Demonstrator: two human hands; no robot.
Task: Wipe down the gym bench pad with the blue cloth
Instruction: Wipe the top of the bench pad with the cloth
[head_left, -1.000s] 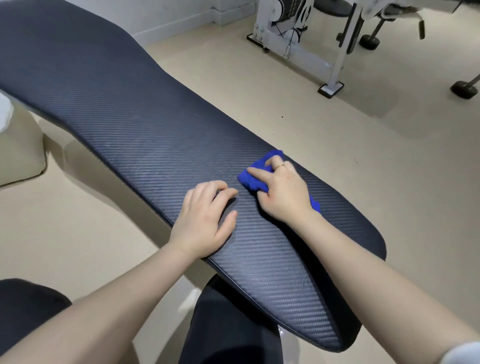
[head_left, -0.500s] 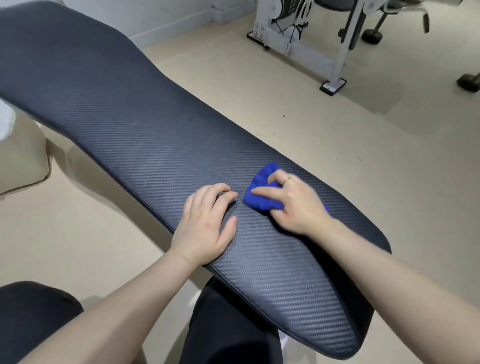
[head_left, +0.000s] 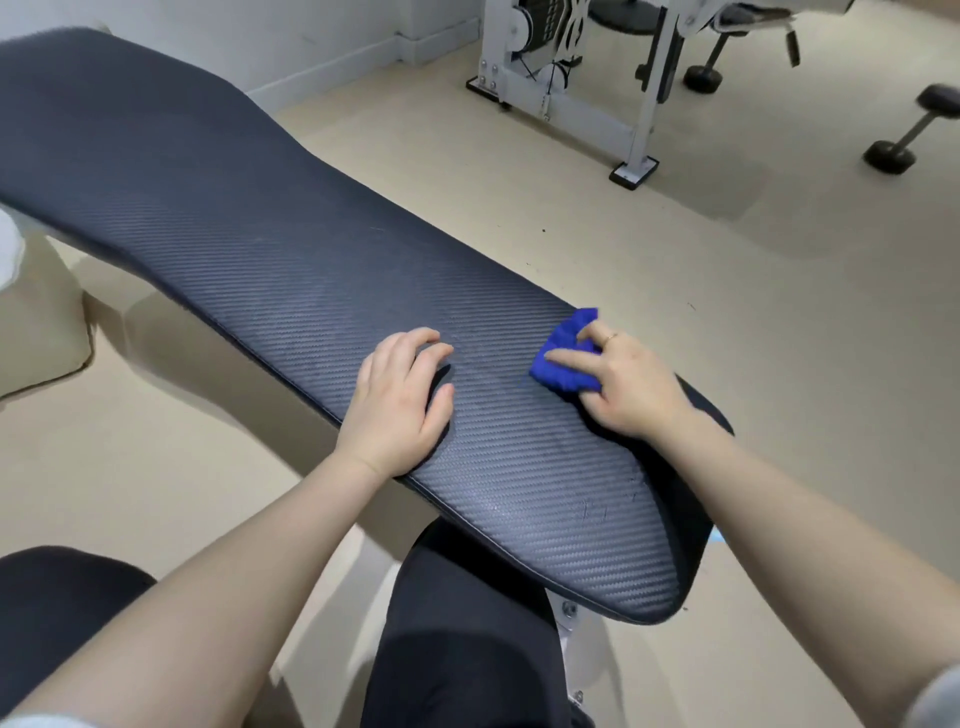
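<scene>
A long dark bench pad (head_left: 260, 249) with a woven carbon-like texture runs from the far left to the near right. A bunched blue cloth (head_left: 563, 358) lies on the pad near its right edge. My right hand (head_left: 628, 384) presses down on the cloth with fingers spread over it and a ring on one finger. My left hand (head_left: 400, 400) rests flat on the pad to the left of the cloth, fingers slightly curled, holding nothing. The part of the cloth under my right palm is hidden.
A white exercise machine frame (head_left: 566, 93) stands on the beige floor at the back. A dark dumbbell (head_left: 909, 135) lies at the far right. A beige cushion (head_left: 36, 332) sits at the left under the pad. My dark-clothed legs (head_left: 457, 634) are below the pad's near end.
My right hand slid the cloth toward the left across the pad and has now drawn it back to the pad's right edge. My left hand stayed in place on the pad.
</scene>
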